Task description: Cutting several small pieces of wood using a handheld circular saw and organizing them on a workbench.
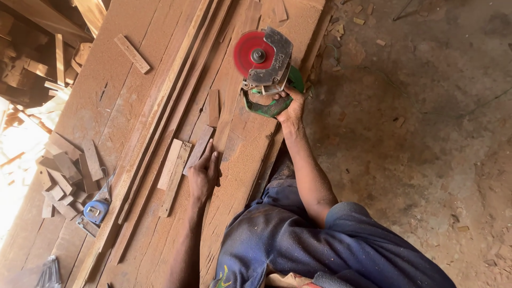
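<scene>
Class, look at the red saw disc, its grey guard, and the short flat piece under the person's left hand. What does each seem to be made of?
Red saw disc: probably painted metal, smooth with a bare hub. Grey guard: likely cast metal, dull and scuffed. Short flat piece under the left hand: raw unfinished wood, reddish-brown and dusty.

No packages, labels, signs, screens.
</scene>
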